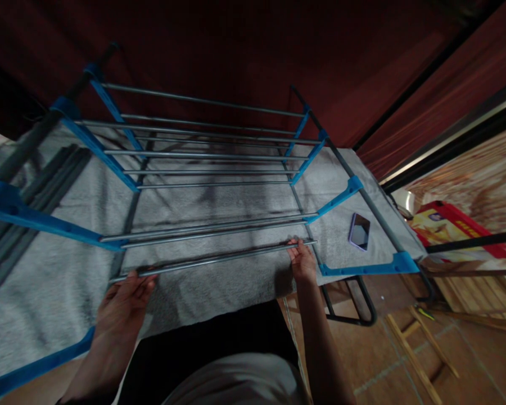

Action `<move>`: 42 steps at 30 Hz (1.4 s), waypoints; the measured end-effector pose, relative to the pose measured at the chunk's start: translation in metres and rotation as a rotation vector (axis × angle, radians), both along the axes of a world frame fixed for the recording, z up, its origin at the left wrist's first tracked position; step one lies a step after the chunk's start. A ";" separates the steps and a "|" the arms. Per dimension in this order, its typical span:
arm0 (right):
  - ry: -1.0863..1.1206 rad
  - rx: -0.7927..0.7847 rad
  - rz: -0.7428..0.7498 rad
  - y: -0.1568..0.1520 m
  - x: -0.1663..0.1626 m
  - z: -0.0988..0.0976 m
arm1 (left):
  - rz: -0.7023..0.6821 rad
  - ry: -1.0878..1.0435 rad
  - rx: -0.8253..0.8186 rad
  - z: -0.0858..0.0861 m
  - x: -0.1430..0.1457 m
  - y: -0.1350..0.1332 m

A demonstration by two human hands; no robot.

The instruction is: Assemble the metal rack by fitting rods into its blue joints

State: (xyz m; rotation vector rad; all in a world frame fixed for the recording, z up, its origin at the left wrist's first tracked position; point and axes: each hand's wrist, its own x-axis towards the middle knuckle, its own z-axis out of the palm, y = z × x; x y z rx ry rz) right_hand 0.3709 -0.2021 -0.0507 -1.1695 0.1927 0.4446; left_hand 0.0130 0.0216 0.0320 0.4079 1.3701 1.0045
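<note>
A thin grey metal rod (219, 259) lies across in front of me, held at both ends. My left hand (129, 295) pinches its left end, and my right hand (300, 260) grips it close to the right end. Beyond it stands a rack frame of grey tubes with blue plastic brackets (337, 199), several rods (211, 156) spanning between them. The nearest blue brackets (362, 270) sit on either side of my hands; no rod joins them. The held rod is apart from these brackets.
Grey cloth (244, 197) covers the surface under the rack. Several loose grey tubes (46, 185) lie at left. A phone (359, 231) rests at right. Past the edge are a red and yellow box (455, 230) and a wooden frame (413, 343) on the tiled floor.
</note>
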 end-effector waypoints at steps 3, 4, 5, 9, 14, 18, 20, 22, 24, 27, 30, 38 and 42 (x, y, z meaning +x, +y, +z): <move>-0.006 0.001 0.007 0.001 -0.002 0.004 | -0.044 0.001 0.028 0.000 -0.001 -0.002; -0.009 0.001 0.009 0.001 -0.002 0.005 | -0.054 0.004 0.036 0.000 -0.001 -0.002; -0.011 0.002 0.013 0.001 -0.003 0.005 | -0.056 0.010 0.039 -0.001 -0.001 -0.001; -0.021 0.005 0.028 0.001 -0.002 0.007 | -0.059 0.020 0.012 0.001 0.001 0.001; -0.001 0.002 0.013 0.001 -0.002 0.007 | -0.052 -0.011 -0.014 0.005 0.007 -0.001; 0.030 -0.016 -0.003 0.001 -0.002 0.008 | -0.039 -0.015 -0.020 0.004 0.011 -0.006; 0.029 -0.031 -0.004 0.001 -0.002 0.008 | -0.040 -0.044 -0.020 0.003 0.011 -0.007; 0.020 -0.039 -0.002 0.002 -0.002 0.008 | -0.036 -0.078 -0.025 0.002 0.011 -0.007; 0.007 -0.042 0.010 0.002 -0.002 0.008 | -0.027 -0.098 -0.034 -0.001 0.009 -0.006; -0.011 -0.023 0.055 0.001 -0.003 0.009 | -0.013 -0.100 -0.029 -0.005 0.006 -0.005; 0.000 0.006 0.092 -0.001 -0.004 0.012 | -0.048 -0.090 -0.006 -0.007 0.004 -0.007; 0.039 0.047 0.152 0.000 -0.014 0.020 | -0.131 -0.034 -0.038 -0.003 0.012 -0.013; 0.054 0.063 0.165 0.005 -0.020 0.020 | -0.140 -0.029 -0.078 -0.004 0.015 -0.014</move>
